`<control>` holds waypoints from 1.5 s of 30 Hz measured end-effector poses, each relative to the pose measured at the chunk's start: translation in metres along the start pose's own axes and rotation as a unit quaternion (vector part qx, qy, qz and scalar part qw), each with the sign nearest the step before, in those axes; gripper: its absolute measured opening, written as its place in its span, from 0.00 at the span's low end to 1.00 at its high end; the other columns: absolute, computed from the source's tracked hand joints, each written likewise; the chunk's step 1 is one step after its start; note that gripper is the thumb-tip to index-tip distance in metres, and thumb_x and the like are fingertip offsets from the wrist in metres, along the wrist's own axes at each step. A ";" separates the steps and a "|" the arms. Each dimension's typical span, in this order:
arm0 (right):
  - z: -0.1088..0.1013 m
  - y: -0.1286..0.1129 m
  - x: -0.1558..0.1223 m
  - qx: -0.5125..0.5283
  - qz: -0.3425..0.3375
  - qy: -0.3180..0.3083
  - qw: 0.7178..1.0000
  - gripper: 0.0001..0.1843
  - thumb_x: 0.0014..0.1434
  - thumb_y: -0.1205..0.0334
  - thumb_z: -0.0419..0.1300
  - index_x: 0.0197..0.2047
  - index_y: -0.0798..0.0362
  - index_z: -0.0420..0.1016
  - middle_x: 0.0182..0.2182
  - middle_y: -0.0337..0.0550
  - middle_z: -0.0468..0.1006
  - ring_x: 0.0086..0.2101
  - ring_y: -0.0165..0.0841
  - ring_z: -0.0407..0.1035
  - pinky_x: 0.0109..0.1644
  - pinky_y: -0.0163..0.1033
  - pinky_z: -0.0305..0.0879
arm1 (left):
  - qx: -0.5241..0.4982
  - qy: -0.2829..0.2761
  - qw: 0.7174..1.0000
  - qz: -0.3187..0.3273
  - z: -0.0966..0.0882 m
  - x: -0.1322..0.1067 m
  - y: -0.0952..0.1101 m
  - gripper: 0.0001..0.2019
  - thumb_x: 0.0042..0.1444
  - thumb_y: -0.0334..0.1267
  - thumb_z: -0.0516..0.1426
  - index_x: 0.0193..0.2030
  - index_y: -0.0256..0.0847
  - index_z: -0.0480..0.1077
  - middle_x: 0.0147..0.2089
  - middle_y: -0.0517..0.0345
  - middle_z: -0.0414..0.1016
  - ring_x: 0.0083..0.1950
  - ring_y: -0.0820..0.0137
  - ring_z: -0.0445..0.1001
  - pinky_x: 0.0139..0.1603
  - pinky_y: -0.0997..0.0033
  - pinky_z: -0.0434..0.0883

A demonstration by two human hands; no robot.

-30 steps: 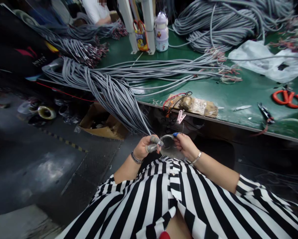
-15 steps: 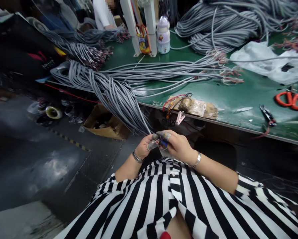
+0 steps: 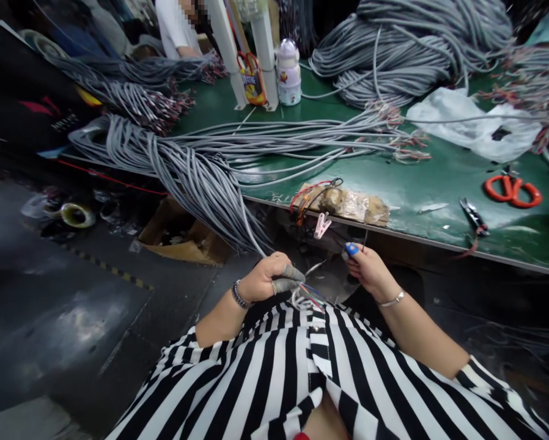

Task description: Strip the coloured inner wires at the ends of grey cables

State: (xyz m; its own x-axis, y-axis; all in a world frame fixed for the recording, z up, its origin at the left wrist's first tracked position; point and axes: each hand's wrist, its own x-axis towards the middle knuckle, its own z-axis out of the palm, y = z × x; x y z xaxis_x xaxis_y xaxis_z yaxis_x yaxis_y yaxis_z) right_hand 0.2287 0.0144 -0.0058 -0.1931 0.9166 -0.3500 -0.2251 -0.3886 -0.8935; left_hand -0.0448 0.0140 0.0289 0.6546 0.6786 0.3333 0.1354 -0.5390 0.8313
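My left hand, with grey coverings on its fingertips, is closed on the end of a grey cable. Thin coloured wires fan out past those fingertips, above my striped shirt, with white strands beside them. Apart from it, to the right, my right hand is pinched closed just below the table edge. A blue covering is on one of its fingers; whatever is between them is too small to make out. A pink clip hangs close by, at the taped block with red and black leads.
A bundle of grey cables droops over the edge of the green table. Orange-handled cutters, small pliers and a plastic bag lie at right. Below stands a cardboard box. Another person's sleeve shows behind.
My hands were together at the cable end; now the right has moved away to the right, toward the clip. The coloured wires show spread out from my left fingers. The view has shifted slightly.
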 end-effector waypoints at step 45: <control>0.058 -0.020 0.049 0.289 0.031 -0.077 0.954 0.30 0.45 0.34 0.68 0.27 0.52 0.64 0.17 0.30 0.62 0.16 0.20 0.51 0.15 0.26 0.46 | 0.095 0.183 0.978 0.015 0.037 0.034 -0.025 0.08 0.59 0.39 0.61 0.40 0.38 0.78 0.32 0.55 0.76 0.33 0.71 0.73 0.37 0.71 0.70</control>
State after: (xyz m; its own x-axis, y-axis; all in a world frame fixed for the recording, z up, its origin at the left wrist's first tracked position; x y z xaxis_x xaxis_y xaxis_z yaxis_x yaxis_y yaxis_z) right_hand 0.1689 0.0617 0.0117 -0.3513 0.8826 -0.3125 -0.6890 -0.4697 -0.5520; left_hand 0.0016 0.0324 0.0026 0.3548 0.7757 0.5219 0.2793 -0.6207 0.7326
